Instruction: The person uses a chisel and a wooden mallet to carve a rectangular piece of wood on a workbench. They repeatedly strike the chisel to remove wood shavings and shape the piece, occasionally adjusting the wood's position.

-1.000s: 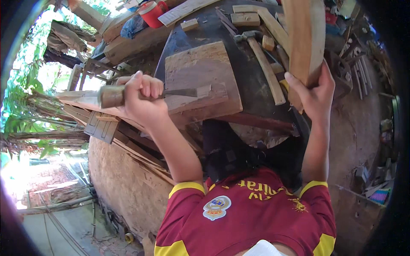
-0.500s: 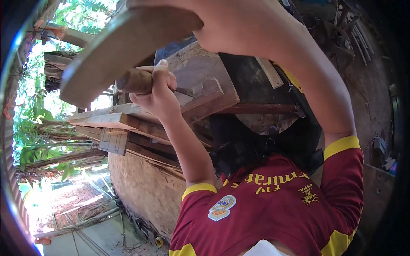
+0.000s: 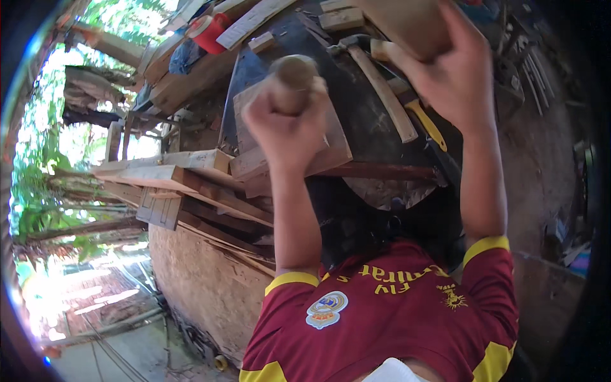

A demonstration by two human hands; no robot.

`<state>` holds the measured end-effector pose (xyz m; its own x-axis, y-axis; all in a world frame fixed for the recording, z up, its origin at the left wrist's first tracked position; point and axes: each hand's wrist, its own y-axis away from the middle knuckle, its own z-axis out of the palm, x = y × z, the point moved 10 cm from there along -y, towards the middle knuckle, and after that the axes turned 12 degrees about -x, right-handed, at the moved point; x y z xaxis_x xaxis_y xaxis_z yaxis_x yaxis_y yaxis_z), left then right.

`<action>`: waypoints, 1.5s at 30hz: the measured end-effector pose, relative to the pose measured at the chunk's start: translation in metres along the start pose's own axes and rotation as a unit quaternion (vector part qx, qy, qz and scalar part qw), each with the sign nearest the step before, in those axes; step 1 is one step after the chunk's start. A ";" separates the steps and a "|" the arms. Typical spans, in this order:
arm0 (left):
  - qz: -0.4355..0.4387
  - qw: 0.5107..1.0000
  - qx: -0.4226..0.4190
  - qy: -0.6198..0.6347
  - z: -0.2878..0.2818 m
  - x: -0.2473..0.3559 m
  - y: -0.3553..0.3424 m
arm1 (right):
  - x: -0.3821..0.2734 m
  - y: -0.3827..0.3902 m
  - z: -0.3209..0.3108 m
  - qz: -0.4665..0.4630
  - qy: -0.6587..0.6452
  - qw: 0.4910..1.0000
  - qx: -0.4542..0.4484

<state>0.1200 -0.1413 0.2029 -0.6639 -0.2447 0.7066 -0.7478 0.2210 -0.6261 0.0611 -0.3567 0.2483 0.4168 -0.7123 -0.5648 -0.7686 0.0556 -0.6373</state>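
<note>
My left hand (image 3: 286, 130) is closed round the wooden handle of a chisel (image 3: 294, 77), whose rounded butt points up at me. Hand and handle are blurred, and the blade is hidden beneath them. Below lies a wooden board (image 3: 336, 141) on the dark bench top. To the upper right, my right hand (image 3: 463, 79) grips a thick wooden mallet (image 3: 410, 25), raised clear of the chisel and partly cut off by the top edge. Between the hands, a hammer (image 3: 385, 95) with a pale wooden handle rests on the bench.
A brush (image 3: 425, 122) with a yellow handle lies right of the hammer. Several wood offcuts and a red container (image 3: 209, 35) stand at the far side. Stacked planks (image 3: 191, 178) jut out on the left beside a rough rounded wall (image 3: 197, 267).
My right hand has swung the mallet from the upper left to the upper right, uncovering the far bench. My left hand has moved right and turned the chisel's butt upward.
</note>
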 end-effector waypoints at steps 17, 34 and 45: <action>-0.006 0.982 -0.127 -0.138 0.065 -0.002 0.003 | 0.049 0.056 0.002 0.006 0.111 0.994 0.016; 0.143 0.981 -0.132 0.006 0.009 0.048 0.006 | 0.098 0.100 0.048 0.255 -0.012 0.959 -0.122; 0.054 0.798 -0.357 -0.482 0.041 -0.108 -0.007 | 0.083 0.078 0.123 0.244 -0.137 0.912 -0.299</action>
<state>0.1968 -0.1546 0.1174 -0.6752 -0.7248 -0.1372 -0.7225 0.6873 -0.0752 0.0957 -0.3249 0.0874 -0.0025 -0.4985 -0.8669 -0.9883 -0.1312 0.0783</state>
